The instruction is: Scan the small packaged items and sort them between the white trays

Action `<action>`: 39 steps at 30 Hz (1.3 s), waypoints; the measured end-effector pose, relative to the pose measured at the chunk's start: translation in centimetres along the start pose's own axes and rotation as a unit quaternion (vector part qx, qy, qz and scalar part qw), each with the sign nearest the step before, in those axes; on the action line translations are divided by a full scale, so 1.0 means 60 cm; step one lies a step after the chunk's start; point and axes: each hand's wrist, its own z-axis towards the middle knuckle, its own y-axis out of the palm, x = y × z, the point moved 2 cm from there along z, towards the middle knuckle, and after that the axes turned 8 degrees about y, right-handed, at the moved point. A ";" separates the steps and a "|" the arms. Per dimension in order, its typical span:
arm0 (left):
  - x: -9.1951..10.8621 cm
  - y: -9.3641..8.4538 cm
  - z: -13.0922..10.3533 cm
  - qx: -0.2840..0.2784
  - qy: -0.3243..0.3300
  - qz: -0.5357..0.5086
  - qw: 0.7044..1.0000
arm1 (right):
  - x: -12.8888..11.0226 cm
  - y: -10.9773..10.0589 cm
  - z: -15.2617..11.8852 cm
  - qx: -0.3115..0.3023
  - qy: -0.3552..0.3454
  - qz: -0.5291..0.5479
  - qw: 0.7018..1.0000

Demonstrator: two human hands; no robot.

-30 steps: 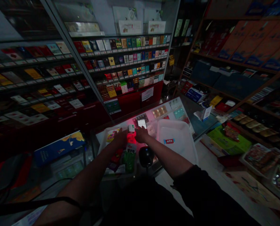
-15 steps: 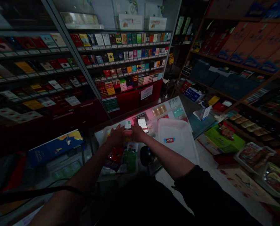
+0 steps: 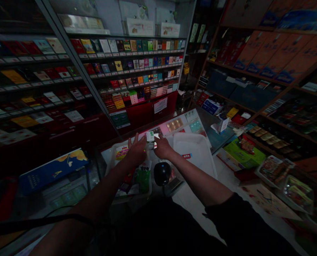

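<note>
A small white-and-green box (image 3: 150,136) is held between my two hands above the counter. My left hand (image 3: 138,151) grips its left side, with a couple of fingers lifted away. On the right side, my right hand (image 3: 163,148) closes on the box, its fingers partly hidden. The lit phone (image 3: 156,136) shows behind my right hand, mostly covered. Below my left hand stands a white bin (image 3: 108,170) holding a yellow-and-pink packet (image 3: 121,152) and a green packet (image 3: 143,179). A black rounded device on a stand (image 3: 162,173) is just below my right hand.
A white tray (image 3: 210,160) on the right holds a red-and-blue wrapped snack (image 3: 186,156). A long blue box (image 3: 54,170) lies at left. Shelves of small packs (image 3: 137,46) line the back wall. Cartons (image 3: 265,49) fill the right shelving.
The box has risen slightly and moved right with both hands. My right hand now covers most of the phone. The view has shifted a little to the right.
</note>
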 end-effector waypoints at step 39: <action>0.108 0.027 0.031 -0.034 0.090 0.051 0.994 | 0.077 -0.014 -0.099 0.033 0.111 -0.036 0.993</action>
